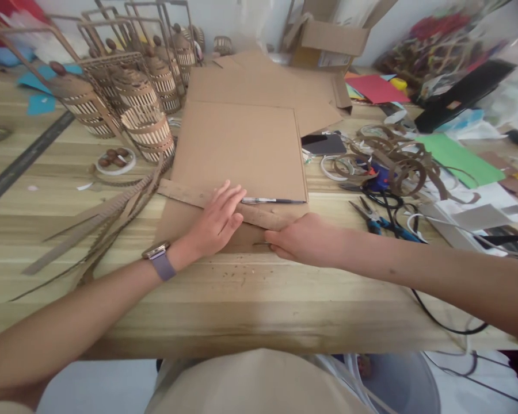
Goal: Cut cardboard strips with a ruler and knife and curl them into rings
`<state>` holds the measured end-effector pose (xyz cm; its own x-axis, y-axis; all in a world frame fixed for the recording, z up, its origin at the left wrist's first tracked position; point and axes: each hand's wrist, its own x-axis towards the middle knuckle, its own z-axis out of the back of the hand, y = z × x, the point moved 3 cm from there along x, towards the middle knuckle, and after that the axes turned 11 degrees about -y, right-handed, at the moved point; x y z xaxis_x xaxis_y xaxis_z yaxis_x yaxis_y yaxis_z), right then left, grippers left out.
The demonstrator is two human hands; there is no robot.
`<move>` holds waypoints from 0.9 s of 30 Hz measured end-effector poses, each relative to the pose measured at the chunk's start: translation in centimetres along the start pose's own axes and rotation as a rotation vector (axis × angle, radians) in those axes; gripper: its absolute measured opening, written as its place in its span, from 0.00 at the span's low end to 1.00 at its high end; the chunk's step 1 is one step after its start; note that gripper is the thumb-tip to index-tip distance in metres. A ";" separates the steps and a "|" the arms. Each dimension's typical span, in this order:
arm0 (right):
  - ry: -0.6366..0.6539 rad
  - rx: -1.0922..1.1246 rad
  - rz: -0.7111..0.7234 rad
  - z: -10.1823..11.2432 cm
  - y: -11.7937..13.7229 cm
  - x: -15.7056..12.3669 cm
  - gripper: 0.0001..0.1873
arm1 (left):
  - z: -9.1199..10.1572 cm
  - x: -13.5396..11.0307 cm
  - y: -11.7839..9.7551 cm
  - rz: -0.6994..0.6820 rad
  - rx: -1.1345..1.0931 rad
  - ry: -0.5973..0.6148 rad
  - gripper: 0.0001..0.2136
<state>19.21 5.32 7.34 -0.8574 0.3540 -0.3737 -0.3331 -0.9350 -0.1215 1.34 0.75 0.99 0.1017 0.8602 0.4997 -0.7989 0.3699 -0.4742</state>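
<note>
My left hand (218, 221) lies with its fingers stretched out over a flat brown strip (183, 192), pressing it against the cardboard. Toward the strip's right end, my right hand (302, 238) is closed. A thin dark tip (261, 244) pokes out from under its fingers; the rest of that object is hidden. Just beyond both hands, a pen (274, 200) lies along the near edge of a cardboard sheet (242, 144). Small brown crumbs (242, 276) are scattered on the table before the cardboard.
Woven bamboo lanterns (147, 132) with tall handles stand at the back left. Near them are a white dish (127, 164) of brown beads and long strips (112, 230). Pliers (371, 215), curled strips (406, 161) and a phone (323, 144) lie right. An open box (334, 37) stands behind.
</note>
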 end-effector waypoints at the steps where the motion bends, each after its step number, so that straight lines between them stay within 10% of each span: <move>1: -0.002 0.000 0.001 0.1 0.1 0.1 0.15 | 0.0 0.0 0.0 -0.002 0.001 0.004 0.32; 12: -0.027 -0.081 0.039 0.0 0.1 0.2 0.13 | -0.3 0.0 0.1 0.006 0.024 0.064 0.37; 27: -0.050 -0.113 -0.064 -4.4 -5.9 -6.6 0.16 | -0.3 -0.1 0.4 0.012 -0.030 0.065 0.34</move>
<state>28.58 8.37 6.53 -0.8549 0.4112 -0.3163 -0.3441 -0.9057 -0.2474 1.22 0.87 0.54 0.1314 0.8854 0.4459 -0.7820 0.3690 -0.5023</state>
